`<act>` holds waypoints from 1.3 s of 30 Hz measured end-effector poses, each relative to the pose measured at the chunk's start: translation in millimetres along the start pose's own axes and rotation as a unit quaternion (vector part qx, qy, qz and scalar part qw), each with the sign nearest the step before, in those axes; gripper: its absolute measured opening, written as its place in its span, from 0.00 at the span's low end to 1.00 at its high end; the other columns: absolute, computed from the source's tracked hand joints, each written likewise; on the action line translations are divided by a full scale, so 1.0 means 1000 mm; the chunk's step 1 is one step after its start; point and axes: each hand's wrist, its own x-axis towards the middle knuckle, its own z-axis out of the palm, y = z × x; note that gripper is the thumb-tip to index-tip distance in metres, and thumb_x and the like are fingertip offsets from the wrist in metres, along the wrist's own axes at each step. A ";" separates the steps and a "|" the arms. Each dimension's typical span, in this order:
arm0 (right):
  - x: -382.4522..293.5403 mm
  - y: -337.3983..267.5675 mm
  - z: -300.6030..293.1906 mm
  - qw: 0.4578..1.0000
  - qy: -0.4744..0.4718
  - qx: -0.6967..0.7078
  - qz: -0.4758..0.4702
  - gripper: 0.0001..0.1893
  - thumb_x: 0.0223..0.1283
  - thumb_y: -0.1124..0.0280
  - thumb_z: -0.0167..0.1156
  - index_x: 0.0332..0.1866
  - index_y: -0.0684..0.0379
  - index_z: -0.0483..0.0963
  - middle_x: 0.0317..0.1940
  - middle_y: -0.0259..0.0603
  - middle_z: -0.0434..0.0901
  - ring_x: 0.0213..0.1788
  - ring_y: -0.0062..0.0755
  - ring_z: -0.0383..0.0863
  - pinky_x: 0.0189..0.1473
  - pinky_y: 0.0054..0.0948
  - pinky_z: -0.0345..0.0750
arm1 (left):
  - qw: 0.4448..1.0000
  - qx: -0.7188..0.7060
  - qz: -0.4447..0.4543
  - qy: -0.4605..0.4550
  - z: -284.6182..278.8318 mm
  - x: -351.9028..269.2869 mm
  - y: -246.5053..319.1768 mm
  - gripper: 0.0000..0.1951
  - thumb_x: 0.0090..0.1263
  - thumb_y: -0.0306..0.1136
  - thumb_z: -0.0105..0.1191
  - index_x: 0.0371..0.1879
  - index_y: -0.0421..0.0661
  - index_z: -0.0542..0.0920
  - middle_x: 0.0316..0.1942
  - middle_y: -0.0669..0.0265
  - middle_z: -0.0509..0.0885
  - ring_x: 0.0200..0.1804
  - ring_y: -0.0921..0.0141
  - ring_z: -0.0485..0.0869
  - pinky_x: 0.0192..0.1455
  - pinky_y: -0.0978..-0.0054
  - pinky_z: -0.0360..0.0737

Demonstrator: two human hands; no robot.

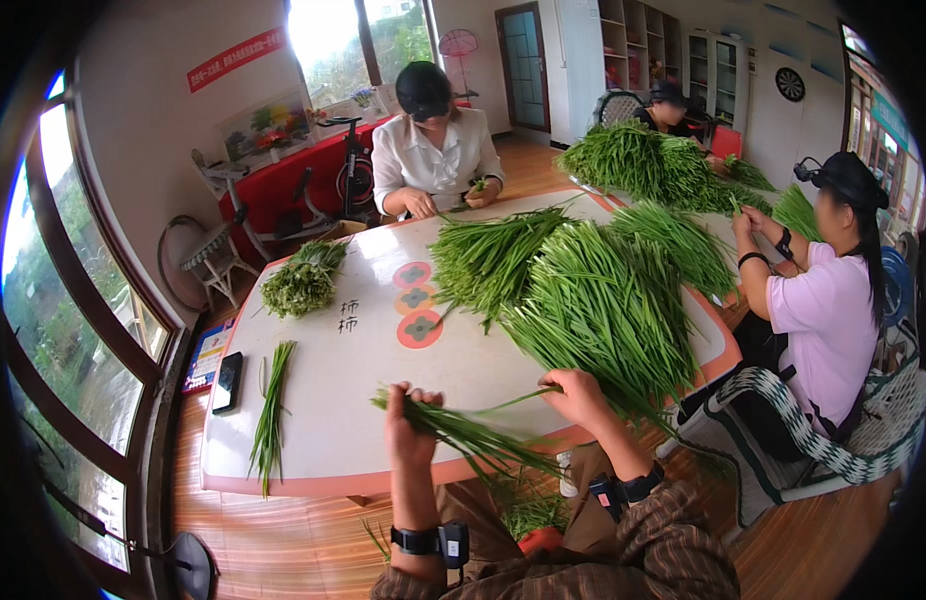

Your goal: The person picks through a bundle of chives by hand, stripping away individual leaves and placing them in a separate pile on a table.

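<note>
My left hand [412, 424] is closed around a bunch of green garlic chives [481, 439], held over the table's near edge. Cut ends poke out at the left of the fist, and long leaves trail to the right. Between thumb and fingers, my right hand [579, 399] pinches a thin chive blade [514, 402] that stretches toward the bunch. Just beyond that hand lies a large heap of chives [613, 307], with another heap [500, 251] behind it. A small bundle [273, 412] rests on the table to the left, its leaf tips over the near edge.
On the white table [343, 397] are a phone [227, 383] and a flower-headed bunch [305, 281]. One person [436, 157] sits opposite, another [823, 292] at right, a third [665, 109] behind more chives. Green trimmings [534, 516] lie below, between my knees. A woven chair [808, 442] stands at right.
</note>
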 end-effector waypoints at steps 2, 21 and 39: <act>-0.001 0.010 -0.003 1.000 0.017 0.010 0.016 0.09 0.47 0.73 0.61 0.34 0.64 0.76 0.27 0.46 0.80 0.29 0.38 0.80 0.32 0.29 0.75 | 1.000 -0.006 0.015 0.013 0.003 -0.004 0.018 0.09 0.69 0.40 0.45 0.35 0.48 0.70 0.22 0.70 0.69 0.26 0.73 0.69 0.36 0.72 0.70; 0.064 0.024 0.016 0.942 0.092 -0.314 0.069 0.10 0.48 0.65 0.60 0.29 0.61 0.75 0.29 0.45 0.77 0.39 0.45 0.73 0.46 0.38 0.70 | 0.966 0.165 -0.199 0.018 0.023 -0.038 -0.029 0.09 0.69 0.39 0.46 0.38 0.47 0.72 0.22 0.70 0.72 0.23 0.75 0.70 0.27 0.78 0.69; 0.054 0.030 0.009 0.917 0.119 -0.380 0.039 0.05 0.45 0.69 0.60 0.25 0.59 0.75 0.30 0.41 0.73 0.40 0.43 0.69 0.41 0.38 0.69 | 0.962 0.166 -0.216 0.031 0.009 -0.038 -0.037 0.10 0.69 0.38 0.45 0.39 0.45 0.71 0.21 0.69 0.71 0.23 0.74 0.69 0.27 0.76 0.69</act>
